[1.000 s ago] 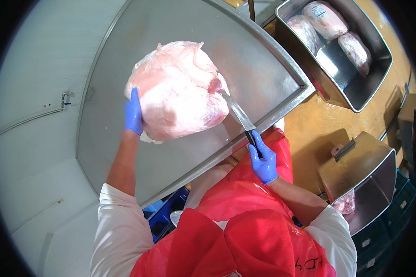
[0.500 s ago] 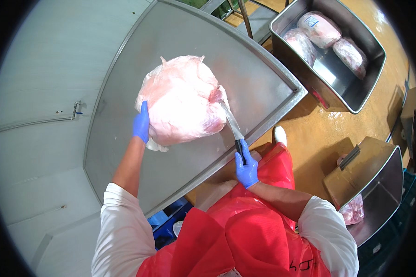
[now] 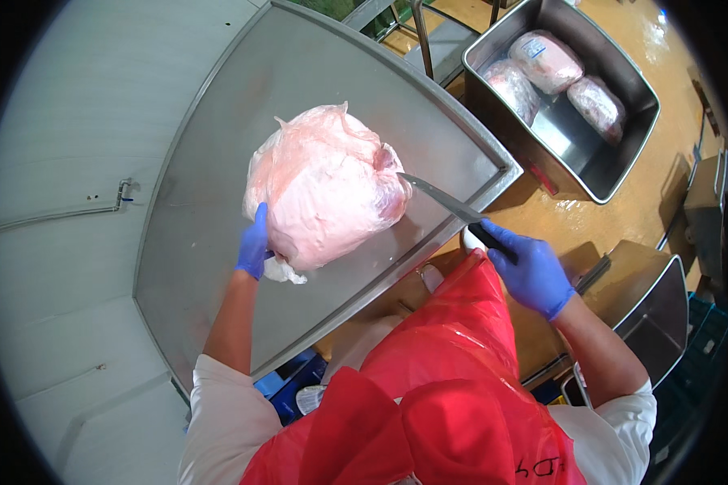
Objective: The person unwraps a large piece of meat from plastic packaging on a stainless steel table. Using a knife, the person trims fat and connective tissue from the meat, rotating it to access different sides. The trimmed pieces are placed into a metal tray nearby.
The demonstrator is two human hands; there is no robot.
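Observation:
A large, rounded piece of meat (image 3: 323,194), covered in pale pink fat, lies on the metal table (image 3: 210,105). Darker red flesh shows at its right end. My left hand (image 3: 255,246), in a blue glove, grips its lower left edge, where a whitish flap hangs onto the table. In my right hand (image 3: 534,271), also gloved in blue, is a knife (image 3: 445,200) with a black handle, held beyond the table's near edge. The long blade slants up and left over that edge, its tip at the red end of the meat. Whether the tip touches the meat I cannot tell.
At the far right stands a deep steel bin (image 3: 643,121) with wrapped meat pieces (image 3: 546,61). Another steel bin (image 3: 655,319) sits tilted at the right. Blue crates (image 3: 303,384) are under the table's near edge. A white wall (image 3: 73,242) borders the left.
My right hand has moved right and slightly up, drawing the blade away from the meat. The meat has turned slightly, and my left hand has shifted a little along its lower left edge.

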